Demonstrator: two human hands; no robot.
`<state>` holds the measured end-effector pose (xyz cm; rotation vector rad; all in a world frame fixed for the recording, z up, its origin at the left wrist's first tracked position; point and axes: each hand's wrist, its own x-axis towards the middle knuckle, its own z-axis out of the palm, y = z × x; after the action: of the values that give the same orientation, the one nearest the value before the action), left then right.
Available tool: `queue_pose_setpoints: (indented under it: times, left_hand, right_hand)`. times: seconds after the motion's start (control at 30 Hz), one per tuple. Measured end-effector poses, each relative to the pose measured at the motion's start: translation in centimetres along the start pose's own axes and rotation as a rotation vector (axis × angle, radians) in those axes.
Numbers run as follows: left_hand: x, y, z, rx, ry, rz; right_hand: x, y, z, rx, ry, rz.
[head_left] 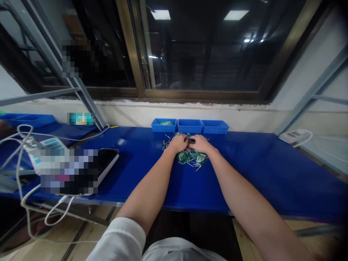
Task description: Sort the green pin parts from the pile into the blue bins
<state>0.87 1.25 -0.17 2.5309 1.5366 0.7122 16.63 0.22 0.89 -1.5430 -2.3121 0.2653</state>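
A loose pile of thin silver screws or nails (198,168) and small flat green pieces (183,157) lies on the blue table (141,174). My left hand (178,143) reaches onto the back of this pile, its fingers curled down. Close beside it, my right hand (201,143) bends over the same pile from the other side. Between the two hands a small black object (191,140) shows at the right fingertips. Both sets of fingertips are largely hidden, so what they grip cannot be made out.
Three blue bins stand behind the pile: a left bin (156,127) with green pieces inside, a middle bin (189,129) and a right bin (215,129). A partly blurred device (107,165) with white cables sits left. A white power strip (295,136) lies right.
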Motion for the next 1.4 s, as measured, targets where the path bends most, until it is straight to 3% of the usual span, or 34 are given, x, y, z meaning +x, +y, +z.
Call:
queue_pose_setpoints:
  times: [0.27,0.4,0.5,0.6,0.83,1.0,1.13,1.27,1.4]
  left_hand:
    - [0.0,0.3,-0.5,0.016,0.013,-0.010]
    - [0.0,0.5,-0.3,0.089,0.064,-0.172]
    - [-0.1,0.6,-0.1,0.112,0.003,-0.271]
    - [-0.1,0.7,-0.3,0.102,-0.054,-0.244]
    - [0.1,0.5,-0.7,0.083,0.065,-0.195]
    - [0.2,0.9,-1.0,-0.120,0.208,-0.078]
    - [0.4,1.2,-1.1,-0.333,0.284,0.009]
    - [0.8,0.8,-0.5,-0.564,0.324,-0.135]
    - [1.3,0.7,-0.1,-0.869,0.279,-0.285]
  right_hand:
    - [0.1,0.0,0.5,-0.024,0.081,0.058]
    - [0.0,0.0,0.4,-0.032,0.021,0.069]
    - [0.0,0.0,0.4,-0.030,-0.005,0.069]
    - [-0.1,0.0,0.3,-0.018,0.009,0.072]
    - [-0.1,0.2,0.3,0.080,0.118,0.082]
    - [0.5,0.6,0.6,0.268,0.309,0.013]
    - [1.0,0.8,0.6,0.535,0.324,-0.065]
    - [1.2,0.9,0.3,0.742,0.310,0.057]
    - [1.1,0.5,-0.2,0.954,0.294,0.211]
